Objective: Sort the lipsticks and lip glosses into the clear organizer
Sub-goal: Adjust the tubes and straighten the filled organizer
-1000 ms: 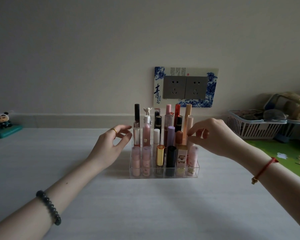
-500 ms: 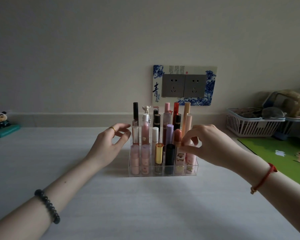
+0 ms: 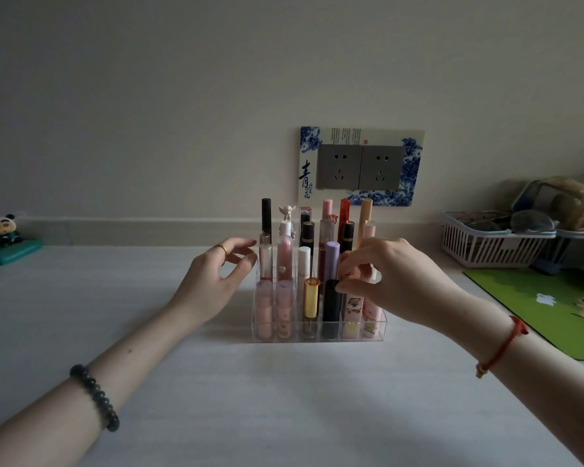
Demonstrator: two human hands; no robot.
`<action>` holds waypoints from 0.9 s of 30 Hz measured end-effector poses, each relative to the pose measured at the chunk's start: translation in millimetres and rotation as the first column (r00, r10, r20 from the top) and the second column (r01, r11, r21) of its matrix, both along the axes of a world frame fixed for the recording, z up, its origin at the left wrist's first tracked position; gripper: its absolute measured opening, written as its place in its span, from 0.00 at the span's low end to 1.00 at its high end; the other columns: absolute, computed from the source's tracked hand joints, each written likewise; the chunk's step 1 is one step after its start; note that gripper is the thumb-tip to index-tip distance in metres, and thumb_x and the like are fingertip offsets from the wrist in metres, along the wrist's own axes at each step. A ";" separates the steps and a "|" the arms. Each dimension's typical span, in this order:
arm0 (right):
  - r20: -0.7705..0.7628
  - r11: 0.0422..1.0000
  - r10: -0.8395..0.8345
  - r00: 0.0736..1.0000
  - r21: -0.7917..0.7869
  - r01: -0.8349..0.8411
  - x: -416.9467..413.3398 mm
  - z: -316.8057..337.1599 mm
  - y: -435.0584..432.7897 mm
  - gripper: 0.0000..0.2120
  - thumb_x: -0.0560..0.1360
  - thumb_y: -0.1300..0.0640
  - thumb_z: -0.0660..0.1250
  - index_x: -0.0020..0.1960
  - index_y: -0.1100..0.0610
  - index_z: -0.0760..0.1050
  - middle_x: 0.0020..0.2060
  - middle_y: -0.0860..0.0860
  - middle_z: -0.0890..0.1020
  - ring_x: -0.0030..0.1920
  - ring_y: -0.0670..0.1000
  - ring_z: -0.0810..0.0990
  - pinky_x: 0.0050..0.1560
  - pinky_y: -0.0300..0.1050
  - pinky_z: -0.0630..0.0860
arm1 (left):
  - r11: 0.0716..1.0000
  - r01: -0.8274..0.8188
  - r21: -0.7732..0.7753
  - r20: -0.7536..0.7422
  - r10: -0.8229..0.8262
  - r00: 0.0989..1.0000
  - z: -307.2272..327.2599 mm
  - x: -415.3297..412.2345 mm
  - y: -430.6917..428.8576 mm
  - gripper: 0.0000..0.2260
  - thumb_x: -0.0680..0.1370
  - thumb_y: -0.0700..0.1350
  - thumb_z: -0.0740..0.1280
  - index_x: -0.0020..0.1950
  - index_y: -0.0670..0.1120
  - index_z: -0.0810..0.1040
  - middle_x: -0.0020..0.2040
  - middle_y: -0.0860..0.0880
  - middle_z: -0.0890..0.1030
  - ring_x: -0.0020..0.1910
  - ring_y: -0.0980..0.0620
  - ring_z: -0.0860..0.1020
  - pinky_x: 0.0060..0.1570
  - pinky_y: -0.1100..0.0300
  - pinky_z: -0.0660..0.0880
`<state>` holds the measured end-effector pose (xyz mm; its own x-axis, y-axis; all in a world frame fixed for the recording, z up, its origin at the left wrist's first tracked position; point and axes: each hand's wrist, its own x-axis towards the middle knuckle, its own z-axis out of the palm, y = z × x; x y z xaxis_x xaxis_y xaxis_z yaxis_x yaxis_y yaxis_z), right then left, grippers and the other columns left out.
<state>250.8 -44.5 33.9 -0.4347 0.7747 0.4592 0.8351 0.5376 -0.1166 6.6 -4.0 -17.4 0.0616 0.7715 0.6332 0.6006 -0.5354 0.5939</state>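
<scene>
Right hand (image 3: 395, 281) pinches top of upright cartoon-print lipstick (image 3: 353, 306) just below it; left hand (image 3: 216, 278) spread beside clear organizer (image 3: 317, 338).

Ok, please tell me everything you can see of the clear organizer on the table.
The organizer is a clear box, plastic by its look, split into rows of small cells. It stands level on the white table, before the wall. The cells in view hold upright tubes, taller toward the back. The left hand is open beside its left wall; whether it touches is unclear. The right hand seems to pinch the top of a printed tube in its front row.
</scene>
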 end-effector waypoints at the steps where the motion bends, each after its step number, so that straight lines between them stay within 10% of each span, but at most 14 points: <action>1: 0.024 1.000 0.005 1.000 -0.001 -0.005 -4.3 -0.6 0.4 0.11 0.70 0.48 0.67 0.49 0.50 0.79 0.43 0.46 0.79 0.38 0.43 0.75 0.36 0.33 0.72 | 1.000 0.000 -0.001 -0.001 0.000 1.000 0.0 0.2 0.0 0.11 0.77 0.45 0.63 0.58 0.46 0.76 0.49 0.54 0.80 0.49 0.65 0.75 0.47 0.78 0.66; 27: 0.167 1.000 0.011 0.986 -0.004 -0.010 -14.7 -3.9 7.3 0.12 0.72 0.47 0.63 0.52 0.51 0.76 0.47 0.47 0.78 0.42 0.47 0.77 0.37 0.37 0.74 | 1.000 0.011 0.013 -0.001 -0.011 1.000 -2.1 -0.6 3.0 0.10 0.77 0.46 0.63 0.57 0.48 0.76 0.47 0.54 0.80 0.47 0.66 0.75 0.46 0.79 0.66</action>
